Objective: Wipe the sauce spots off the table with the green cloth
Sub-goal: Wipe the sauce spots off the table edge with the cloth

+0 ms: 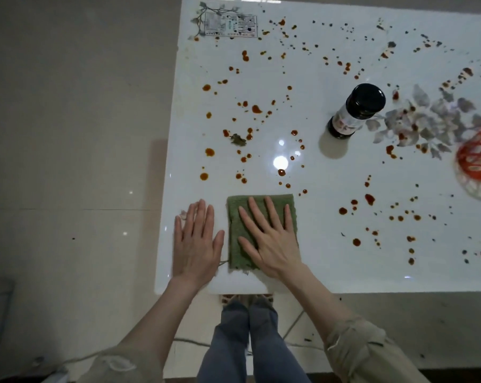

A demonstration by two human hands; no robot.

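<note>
A folded green cloth [272,201] lies flat near the front left corner of the glossy white table [330,261]. My right hand [269,239] rests palm down on the cloth with its fingers spread. To the left of the cloth, my left hand [196,241] lies flat on the bare tabletop, fingers together, holding nothing. Reddish-brown sauce spots [256,109] are scattered over most of the table beyond the cloth and to its right. The strip of table around my hands has no spots.
A dark sauce bottle [354,111] stands upright in the middle right of the table. A red and white basket [477,164] sits at the right edge. A small dark scrap [238,139] lies among the spots. The table's left edge is just beside my left hand.
</note>
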